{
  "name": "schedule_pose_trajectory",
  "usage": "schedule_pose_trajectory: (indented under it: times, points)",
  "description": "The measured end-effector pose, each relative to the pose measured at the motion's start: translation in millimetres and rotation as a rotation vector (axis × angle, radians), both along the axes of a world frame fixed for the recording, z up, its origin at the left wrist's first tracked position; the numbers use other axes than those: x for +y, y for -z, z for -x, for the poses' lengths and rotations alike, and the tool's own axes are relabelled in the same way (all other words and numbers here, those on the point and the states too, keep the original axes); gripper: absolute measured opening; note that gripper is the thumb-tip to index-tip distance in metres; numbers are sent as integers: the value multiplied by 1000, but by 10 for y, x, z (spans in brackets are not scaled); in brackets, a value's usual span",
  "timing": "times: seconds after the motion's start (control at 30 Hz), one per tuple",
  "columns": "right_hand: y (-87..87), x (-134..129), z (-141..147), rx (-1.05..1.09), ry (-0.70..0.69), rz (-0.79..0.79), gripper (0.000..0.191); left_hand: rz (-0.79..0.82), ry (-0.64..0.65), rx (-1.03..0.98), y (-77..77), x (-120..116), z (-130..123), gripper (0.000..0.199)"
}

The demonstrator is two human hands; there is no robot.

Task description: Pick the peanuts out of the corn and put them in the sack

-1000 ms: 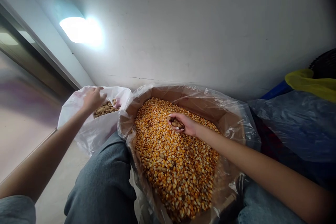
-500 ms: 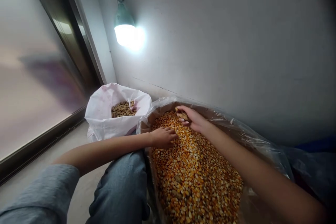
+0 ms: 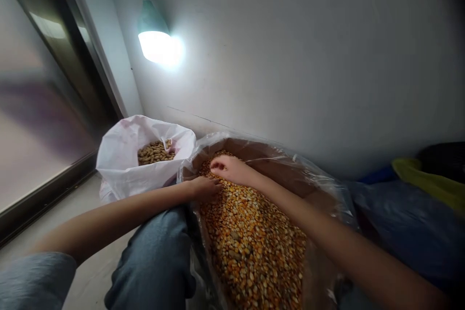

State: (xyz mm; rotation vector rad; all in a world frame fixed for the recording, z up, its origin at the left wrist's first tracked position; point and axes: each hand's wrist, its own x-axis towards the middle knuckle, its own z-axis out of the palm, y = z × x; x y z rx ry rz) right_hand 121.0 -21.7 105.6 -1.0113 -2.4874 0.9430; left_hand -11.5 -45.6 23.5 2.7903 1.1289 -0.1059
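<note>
Your left hand (image 3: 205, 188) and right hand (image 3: 228, 168) are close together but just apart, both resting on the dried corn kernels (image 3: 250, 247) near the far end of the pile. Your fingers curl loosely, and you can't tell whether either hand holds anything. The corn fills a cardboard box (image 3: 279, 167) lined with a clear plastic bag (image 3: 214, 144), and it sits right beside your jeans-clad knee (image 3: 156, 261). Against the box's left side stands a white plastic sack (image 3: 123, 164) of peanuts in the shell (image 3: 156, 153). To the right lies blue plastic sheeting (image 3: 410, 227), with a yellow cloth (image 3: 425, 179) beyond it, and a wall lamp (image 3: 154, 43) glows above
</note>
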Motion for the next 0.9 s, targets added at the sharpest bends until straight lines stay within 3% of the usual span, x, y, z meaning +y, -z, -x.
schedule_pose_trajectory:
  times: [0.1,0.2,0.27,0.33,0.57,0.8,0.9]
  points:
    - [131,-395,-605,-311,-161,-4,22,-35,73,47,-27,53,-77,25]
    - [209,-707,-901,-417,-260,1,43,-75,104,68,-80,169,-247,20]
    - [233,-846,-928,-418,-323,-48,60,-101,112,131,-116,282,-389,19]
    - [263,-953,-876,-402,-393,-141,65,-132,121,198,-146,404,-528,20]
    - [623,-1133,-757,-329,-603,-550,40,-146,130,256,-145,649,-817,18]
    - [847,-923,-796,-158,-661,-703,31,-188,29,89,29,596,-625,29]
    - [873,-899,-779,-138,-612,-699,28,-107,104,23,-23,585,-443,28]
